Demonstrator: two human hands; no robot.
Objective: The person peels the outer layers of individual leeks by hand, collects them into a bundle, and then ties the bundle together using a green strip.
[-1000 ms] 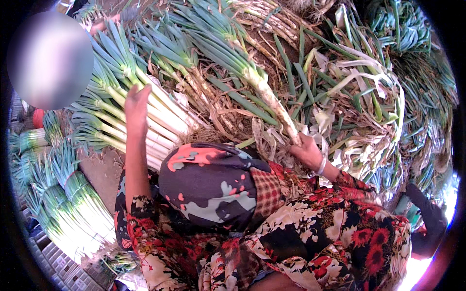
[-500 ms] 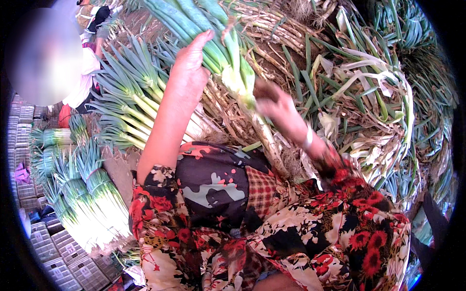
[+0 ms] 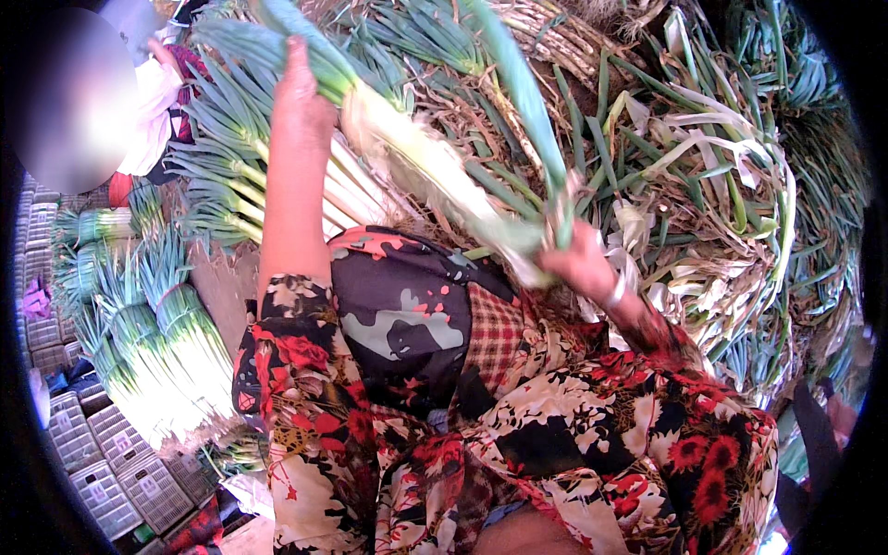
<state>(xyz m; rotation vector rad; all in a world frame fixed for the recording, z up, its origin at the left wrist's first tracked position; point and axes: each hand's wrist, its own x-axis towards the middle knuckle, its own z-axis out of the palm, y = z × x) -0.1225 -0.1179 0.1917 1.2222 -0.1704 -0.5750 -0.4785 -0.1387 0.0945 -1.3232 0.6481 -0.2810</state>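
My left hand (image 3: 305, 106) is closed round the green upper part of a large green onion (image 3: 407, 134), its thumb along the leaves. The pale stalk slants down to the right across my lap and is smeared by motion. My right hand (image 3: 585, 264) grips a stripped outer leaf (image 3: 527, 102) near the stalk's lower end; its long green blade stands up above the fingers. Whether that leaf still joins the stalk I cannot tell. Just behind my left forearm lie cleaned green onions (image 3: 245, 180) with white stalks.
Untrimmed green onions (image 3: 578, 46) with brown, dirty stalks lie ahead. A heap of peeled leaves (image 3: 712, 203) spreads on the right. Tied bundles (image 3: 153, 342) lie at left, beside stacked grey crates (image 3: 116, 453). Another person's pale clothing (image 3: 153, 116) shows at upper left.
My right hand has moved down and right, drawing the outer leaf along. My left hand has shifted left with the green onion, whose dirty stalk now shows pale and clean.
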